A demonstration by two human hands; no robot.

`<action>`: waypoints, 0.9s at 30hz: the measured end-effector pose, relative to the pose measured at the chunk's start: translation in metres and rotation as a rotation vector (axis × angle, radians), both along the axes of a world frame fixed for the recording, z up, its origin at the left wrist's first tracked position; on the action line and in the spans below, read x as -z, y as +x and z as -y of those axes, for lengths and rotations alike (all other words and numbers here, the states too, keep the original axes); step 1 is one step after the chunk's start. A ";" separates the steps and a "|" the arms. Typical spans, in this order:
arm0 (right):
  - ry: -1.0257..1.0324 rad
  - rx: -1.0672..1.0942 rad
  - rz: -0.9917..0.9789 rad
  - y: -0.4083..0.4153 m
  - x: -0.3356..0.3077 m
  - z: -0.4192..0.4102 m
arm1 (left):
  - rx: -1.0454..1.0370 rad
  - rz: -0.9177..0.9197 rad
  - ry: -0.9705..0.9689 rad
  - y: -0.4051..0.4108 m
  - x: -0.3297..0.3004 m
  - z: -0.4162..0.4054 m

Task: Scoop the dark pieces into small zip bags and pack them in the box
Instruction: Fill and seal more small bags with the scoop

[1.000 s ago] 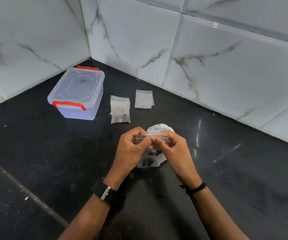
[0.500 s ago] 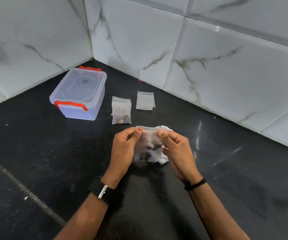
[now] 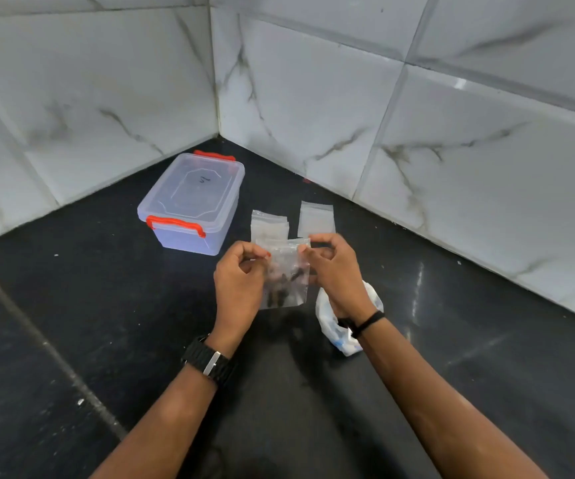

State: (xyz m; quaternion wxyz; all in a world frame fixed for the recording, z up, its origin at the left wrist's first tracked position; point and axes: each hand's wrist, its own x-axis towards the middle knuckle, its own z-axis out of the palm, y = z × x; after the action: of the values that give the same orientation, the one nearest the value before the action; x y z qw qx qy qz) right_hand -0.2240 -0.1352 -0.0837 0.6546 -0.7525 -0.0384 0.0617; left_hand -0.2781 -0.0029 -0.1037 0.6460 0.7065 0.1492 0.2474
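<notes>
Clear zip bag (image 3: 285, 275), dark pieces (image 3: 284, 283) in its lower half, now lifted up and away from the white sack (image 3: 344, 324), which half a second ago lay behind it; filling judged finished, seal being closed. Left hand (image 3: 239, 283) pinches the top left corner, right hand (image 3: 334, 271) the top right, other fingers curled. Box (image 3: 192, 202) far left, lid on. Two bags (image 3: 269, 226) lie beyond.
</notes>
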 end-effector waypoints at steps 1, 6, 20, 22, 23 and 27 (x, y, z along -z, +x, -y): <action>-0.059 0.016 0.040 0.007 0.001 -0.007 | -0.005 -0.012 0.014 0.006 0.001 -0.005; -0.330 -0.081 0.183 0.042 0.009 -0.030 | 0.061 -0.128 0.230 0.038 0.011 -0.027; -0.759 -0.422 0.125 0.092 0.032 -0.034 | 0.124 -0.313 0.704 0.069 0.047 -0.041; -0.729 -0.385 0.123 0.099 0.026 -0.029 | 0.056 -0.258 0.762 0.075 0.043 -0.035; -0.718 -0.368 0.124 0.103 0.023 -0.026 | 0.070 -0.229 0.764 0.079 0.040 -0.032; -0.650 -0.260 0.069 0.126 0.011 -0.008 | 0.237 -0.160 0.786 0.105 0.023 -0.011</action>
State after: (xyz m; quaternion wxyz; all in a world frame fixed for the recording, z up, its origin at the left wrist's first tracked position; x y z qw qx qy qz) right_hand -0.0979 -0.1272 -0.0949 0.3660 -0.9120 -0.1342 0.1280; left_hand -0.1726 0.0082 -0.1265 0.3377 0.9286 0.0108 0.1536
